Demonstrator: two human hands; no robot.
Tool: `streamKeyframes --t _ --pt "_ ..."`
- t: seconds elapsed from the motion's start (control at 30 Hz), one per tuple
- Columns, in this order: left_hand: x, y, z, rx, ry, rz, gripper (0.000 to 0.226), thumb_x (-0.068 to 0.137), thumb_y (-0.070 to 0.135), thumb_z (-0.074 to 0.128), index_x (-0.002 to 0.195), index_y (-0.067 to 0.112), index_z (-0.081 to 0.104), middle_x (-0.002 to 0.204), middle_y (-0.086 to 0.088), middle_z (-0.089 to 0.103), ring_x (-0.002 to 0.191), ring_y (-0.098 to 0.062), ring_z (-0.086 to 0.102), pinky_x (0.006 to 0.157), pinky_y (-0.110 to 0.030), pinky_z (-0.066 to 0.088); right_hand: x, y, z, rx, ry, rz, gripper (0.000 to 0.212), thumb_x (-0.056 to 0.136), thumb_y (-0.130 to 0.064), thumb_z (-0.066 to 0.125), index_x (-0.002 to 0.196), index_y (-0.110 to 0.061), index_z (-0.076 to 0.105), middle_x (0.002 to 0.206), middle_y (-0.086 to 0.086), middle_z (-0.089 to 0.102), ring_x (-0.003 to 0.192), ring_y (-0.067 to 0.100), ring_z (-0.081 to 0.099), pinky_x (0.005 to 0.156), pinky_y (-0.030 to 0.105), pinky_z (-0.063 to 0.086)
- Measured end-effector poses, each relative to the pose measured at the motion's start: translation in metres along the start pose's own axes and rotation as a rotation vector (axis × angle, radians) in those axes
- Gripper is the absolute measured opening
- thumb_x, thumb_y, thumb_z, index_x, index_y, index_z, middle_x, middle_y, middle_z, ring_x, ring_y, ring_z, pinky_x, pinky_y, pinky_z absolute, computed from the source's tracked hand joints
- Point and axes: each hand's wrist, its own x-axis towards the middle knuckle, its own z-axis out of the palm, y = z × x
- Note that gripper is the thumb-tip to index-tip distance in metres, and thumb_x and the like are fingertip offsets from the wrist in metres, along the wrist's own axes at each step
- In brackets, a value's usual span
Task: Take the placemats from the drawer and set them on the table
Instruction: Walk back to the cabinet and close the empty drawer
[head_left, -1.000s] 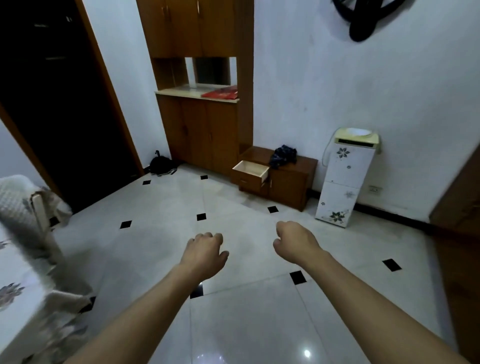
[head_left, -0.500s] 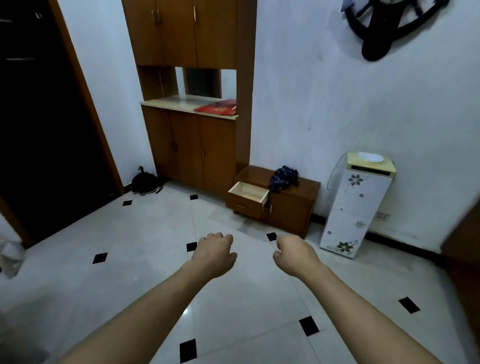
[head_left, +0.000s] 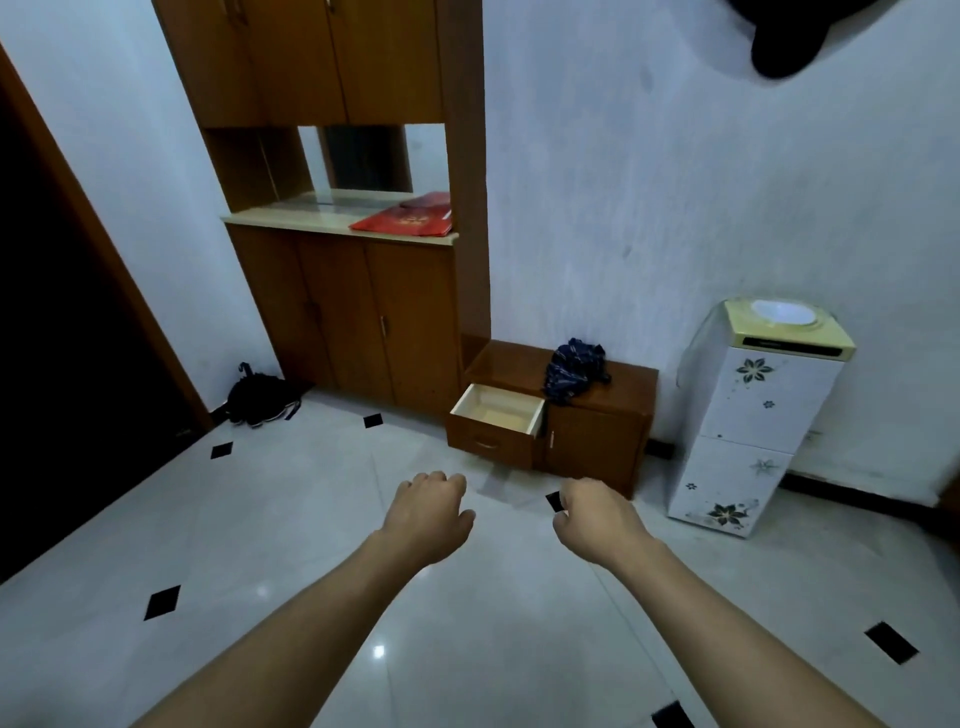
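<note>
A: Item one, hands?
B: Left hand (head_left: 428, 512) and right hand (head_left: 597, 522), bare, both out in front over the floor (head_left: 260, 545), backs up. Fingers (head_left: 441, 480) of each curl inward into a loose fist; they pinch nothing.

A: Item two, drawer?
B: Drawer (head_left: 497, 415), pulled open from a low wooden cabinet (head_left: 597, 431). Brown front with a curved metal handle, pale boxy interior. What shows of the inside is bare board; the near part lies hidden behind the front. No placemats can be seen in it or anywhere else.

A: On the cabinet?
B: Dark blue cloth (head_left: 574, 371), crumpled, draped partly over the front edge, just right of the drawer.

A: Larger furniture?
B: Tall wooden cupboard (head_left: 363, 312), flat brown doors above and below, touching the low cabinet's left side. An open niche between them has a mirror back and a pale stone shelf (head_left: 311, 215). A red flat item (head_left: 408, 221), glossy, lies on the shelf's right end.

A: Other goods?
B: White box-shaped dispenser (head_left: 748, 426), flower prints, yellowish top with a round white well, near the cabinet's right. Black bag (head_left: 260, 397), soft and slumped, on the floor by the cupboard's left.

A: Floor?
B: Glossy white tile with small black diamond insets.
</note>
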Motion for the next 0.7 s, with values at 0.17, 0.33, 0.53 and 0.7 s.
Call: streamKeyframes --t 0.17,0.33,0.53,0.7 --pt "0.099 -0.039 -0.002 -0.005 -0.017 -0.058 0.036 0.094 0.041 0.049 0.121 0.017 0.055 0.115 -0.007 0.062 0.104 -0.025 0.056 0.088 -0.037 0.043 0.125 -0.01 0.004 0.004 -0.042 -0.055 0.005 0.085 -0.022 0.052 0.083 -0.021 0.047 0.086 0.002 0.054 0.082 0.025 0.06 0.061 0.033 0.043" --pt "0.186 -0.091 -0.006 -0.015 -0.033 -0.111 0.037 0.094 0.04 0.049 0.121 0.016 0.055 0.116 -0.007 0.062 0.106 -0.026 0.055 0.09 -0.038 0.043 0.239 -0.042 0.004 -0.017 -0.073 -0.146 0.005 0.085 -0.025 0.052 0.085 -0.019 0.052 0.09 0.004 0.06 0.082 0.026 0.061 0.062 0.032 0.044" --pt "0.306 -0.163 0.008 -0.009 -0.062 -0.094 0.035 0.093 0.038 0.048 0.119 0.014 0.055 0.115 -0.009 0.062 0.106 -0.028 0.054 0.09 -0.039 0.042 0.37 -0.07 0.027 -0.023 -0.09 -0.167 0.01 0.087 -0.025 0.053 0.086 -0.015 0.051 0.086 0.003 0.054 0.085 0.028 0.062 0.063 0.031 0.044" --pt "0.426 -0.218 0.025 0.029 -0.072 0.021 0.034 0.095 0.036 0.048 0.119 0.013 0.053 0.118 -0.011 0.061 0.11 -0.029 0.053 0.092 -0.039 0.041 0.475 -0.083 0.055 -0.016 -0.087 -0.073 0.011 0.088 -0.025 0.051 0.085 -0.017 0.045 0.086 0.003 0.05 0.087 0.029 0.061 0.064 0.03 0.042"
